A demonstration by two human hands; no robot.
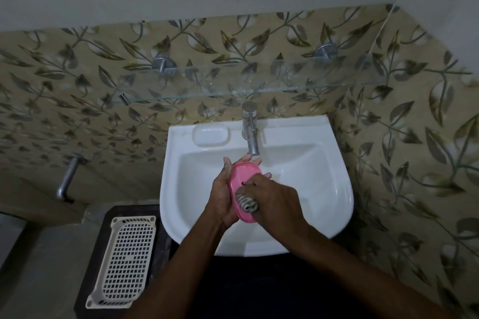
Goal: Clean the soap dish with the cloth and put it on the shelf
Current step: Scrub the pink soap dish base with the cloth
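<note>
Head: soap dish [245,176] long axis toward tap [250,132].

The person's left hand [221,197] and right hand [277,199] are bare, forearms uncovered to the frame's edge; dark clothing [259,290] shows beneath them.

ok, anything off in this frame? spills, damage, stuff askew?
Nothing stands out. The left hand holds the soap dish over the sink, and the right hand rubs it with the cloth. The glass shelf looks level and intact. No spill is visible.
</note>
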